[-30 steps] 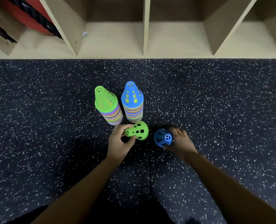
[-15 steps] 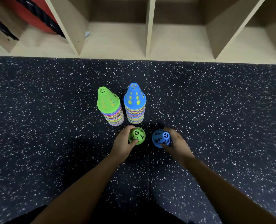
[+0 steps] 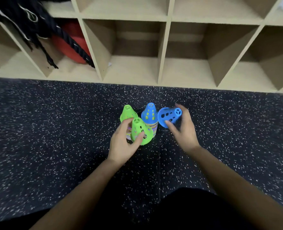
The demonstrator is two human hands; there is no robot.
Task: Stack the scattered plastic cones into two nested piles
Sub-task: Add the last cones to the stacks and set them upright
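1. Alignment matters: I judge each cone should go mouth-down, centred over its pile's tip, before lowering.
2. Fingers of the left hand grasp the green cone, near-upright, just before the green-topped pile.
3. Fingers of the right hand pinch the blue cone, tipped sideways, just beside the blue-topped pile.

Head view, sole camera: wide-angle, worn on the person's head, facing forward and steeply down at the speckled floor, left hand and right hand near at centre, cubby shelf across the upper edge.
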